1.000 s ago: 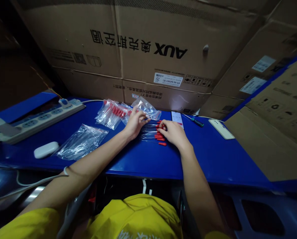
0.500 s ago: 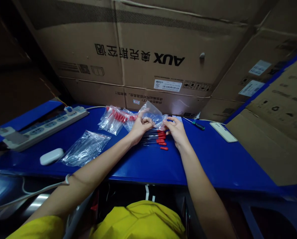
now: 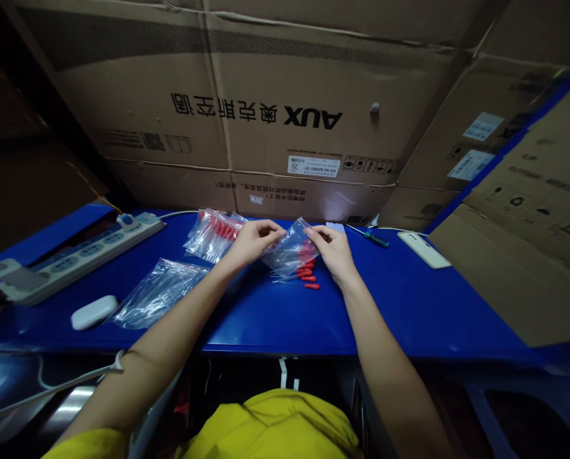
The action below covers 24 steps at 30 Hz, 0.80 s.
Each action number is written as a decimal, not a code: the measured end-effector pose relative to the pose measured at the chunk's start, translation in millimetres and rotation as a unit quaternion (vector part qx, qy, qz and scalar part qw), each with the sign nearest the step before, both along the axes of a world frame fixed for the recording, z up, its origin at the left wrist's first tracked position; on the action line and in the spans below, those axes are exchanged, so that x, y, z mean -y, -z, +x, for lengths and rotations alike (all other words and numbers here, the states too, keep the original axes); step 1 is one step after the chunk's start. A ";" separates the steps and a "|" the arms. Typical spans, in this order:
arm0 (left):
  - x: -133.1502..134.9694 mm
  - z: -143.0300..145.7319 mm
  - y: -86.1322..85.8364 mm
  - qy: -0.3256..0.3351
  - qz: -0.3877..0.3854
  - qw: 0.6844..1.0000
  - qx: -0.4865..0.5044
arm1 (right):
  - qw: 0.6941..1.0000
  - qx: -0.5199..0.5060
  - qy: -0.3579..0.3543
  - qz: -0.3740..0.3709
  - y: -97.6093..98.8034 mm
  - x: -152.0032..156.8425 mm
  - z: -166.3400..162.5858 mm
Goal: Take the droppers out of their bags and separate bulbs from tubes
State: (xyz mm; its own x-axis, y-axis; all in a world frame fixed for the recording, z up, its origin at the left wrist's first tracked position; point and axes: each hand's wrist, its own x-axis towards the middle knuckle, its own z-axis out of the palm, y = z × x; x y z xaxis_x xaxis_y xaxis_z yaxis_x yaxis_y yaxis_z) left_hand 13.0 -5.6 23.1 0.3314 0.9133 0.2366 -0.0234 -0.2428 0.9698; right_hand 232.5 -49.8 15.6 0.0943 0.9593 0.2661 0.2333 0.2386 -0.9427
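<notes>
Both my hands hold one clear plastic bag [image 3: 287, 252] up above the blue table [image 3: 275, 312]. My left hand [image 3: 250, 240] pinches its left top edge and my right hand [image 3: 331, 248] pinches its right top edge. Under and behind the bag lies a row of clear tubes with red caps [image 3: 306, 275] on the table. A filled bag of red-capped tubes [image 3: 213, 233] lies just left of my left hand.
A pile of clear bags [image 3: 158, 290], a white oval case [image 3: 94, 311] and a power strip [image 3: 74, 256] lie to the left. A phone [image 3: 423, 248], a screwdriver [image 3: 372, 237] and a small screen [image 3: 335, 225] lie to the right. Large cardboard boxes [image 3: 266, 121] wall the back and right.
My hands left the tubes on the table, picked up the clear bag from behind them and now hold it stretched between them in front of the tubes.
</notes>
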 end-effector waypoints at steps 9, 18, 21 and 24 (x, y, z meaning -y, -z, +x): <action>-0.5 -4.0 -7.7 0.001 0.048 0.999 0.004 | 0.999 -0.038 0.000 -0.027 0.8 -1.3 4.1; 1.5 5.8 3.5 0.004 0.095 0.995 -0.032 | 0.990 0.011 -0.128 -0.049 2.5 9.4 -11.5; -1.4 -0.1 0.6 -0.008 0.064 0.997 -0.039 | 0.983 0.126 -0.133 -0.012 -5.9 14.9 6.6; -2.7 -4.7 -3.0 -0.016 0.047 0.997 -0.067 | 0.952 0.212 -0.209 -0.065 -9.5 18.2 28.4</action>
